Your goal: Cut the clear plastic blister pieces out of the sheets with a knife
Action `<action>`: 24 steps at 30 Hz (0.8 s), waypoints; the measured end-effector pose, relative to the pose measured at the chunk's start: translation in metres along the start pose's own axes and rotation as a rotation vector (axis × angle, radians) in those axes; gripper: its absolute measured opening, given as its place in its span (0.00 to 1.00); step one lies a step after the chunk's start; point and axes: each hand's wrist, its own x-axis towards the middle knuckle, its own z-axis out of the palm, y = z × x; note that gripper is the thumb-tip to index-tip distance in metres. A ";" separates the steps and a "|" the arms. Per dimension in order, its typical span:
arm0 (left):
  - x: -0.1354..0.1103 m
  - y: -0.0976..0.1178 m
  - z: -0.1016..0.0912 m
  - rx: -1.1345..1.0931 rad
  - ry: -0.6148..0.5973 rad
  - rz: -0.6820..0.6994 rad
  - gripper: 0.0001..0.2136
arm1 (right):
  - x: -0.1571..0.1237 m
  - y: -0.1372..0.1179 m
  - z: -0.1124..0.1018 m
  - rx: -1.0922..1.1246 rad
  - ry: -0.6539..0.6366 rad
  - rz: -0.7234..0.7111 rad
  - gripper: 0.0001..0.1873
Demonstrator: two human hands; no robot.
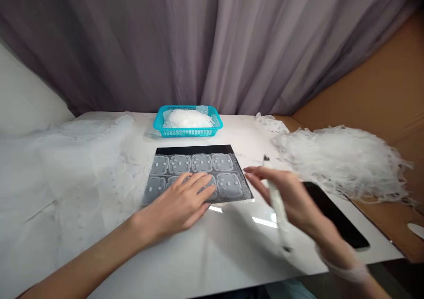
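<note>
A black board (192, 150) lies on the white table, bearing a clear plastic sheet (229, 185) with rows of rounded-square shapes pressed into it. My left hand (190, 197) rests flat across the sheet's front middle, fingers spread, covering some of the shapes. Just off the board's right edge is my right hand (285, 191), its thumb and fingertips close together. It holds a white pen-shaped tool (280, 213) with dark ends, slanting down beneath the palm. Motion blur hides what kind of tool it is and whether the fingertips touch the sheet.
A turquoise basket (188, 132) holding white pieces stands behind the board. Translucent plastic sheets (76, 171) are heaped at left. At right are a tangled pile of white plastic offcuts (344, 162) and a dark phone (338, 215). Grey curtains (205, 47) hang behind the table.
</note>
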 end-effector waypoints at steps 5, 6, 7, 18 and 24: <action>0.031 -0.029 0.046 -0.054 -0.285 -0.139 0.25 | -0.007 -0.001 0.018 0.060 -0.166 0.152 0.18; 0.034 -0.032 0.052 -0.061 -0.312 -0.165 0.26 | -0.007 0.000 0.019 0.091 -0.147 0.192 0.19; 0.037 -0.034 0.056 -0.067 -0.331 -0.188 0.26 | -0.006 0.001 0.020 0.129 -0.112 0.226 0.20; 0.070 -0.024 0.086 -0.088 -0.232 -0.438 0.25 | 0.061 0.023 0.038 0.549 0.219 0.310 0.24; 0.070 -0.041 0.082 -0.112 -0.177 -0.418 0.26 | 0.103 0.038 0.082 0.598 0.179 0.300 0.20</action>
